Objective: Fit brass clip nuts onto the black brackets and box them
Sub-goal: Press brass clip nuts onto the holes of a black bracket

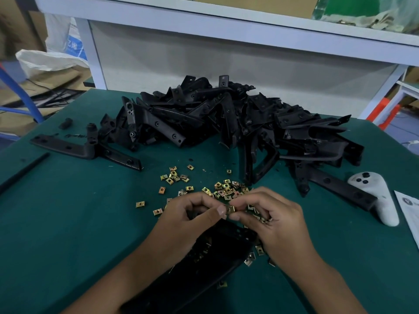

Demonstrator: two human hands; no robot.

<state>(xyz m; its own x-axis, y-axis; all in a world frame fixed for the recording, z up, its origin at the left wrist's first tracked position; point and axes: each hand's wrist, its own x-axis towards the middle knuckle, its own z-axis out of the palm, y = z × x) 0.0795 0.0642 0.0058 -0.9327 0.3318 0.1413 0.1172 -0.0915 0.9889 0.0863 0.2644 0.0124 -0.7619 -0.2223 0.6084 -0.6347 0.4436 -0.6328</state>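
A black bracket (204, 261) lies lengthwise under my hands near the table's front edge. My left hand (192, 216) grips its far end, thumb up. My right hand (267, 214) pinches a brass clip nut (230, 209) at that same end, touching my left thumb. Several more loose nuts seem to sit in my right palm. Loose brass clip nuts (224, 188) are scattered on the green mat just beyond my fingers, and a few lie beside the bracket. A large heap of black brackets (226, 118) fills the back of the table.
A single black bracket (86, 147) lies apart at the left, with a thin black strip (22, 173) nearer the left edge. A white handheld controller (376, 196) and a paper sheet (410, 214) sit at the right. A white shelf frame (226, 21) rises behind the table.
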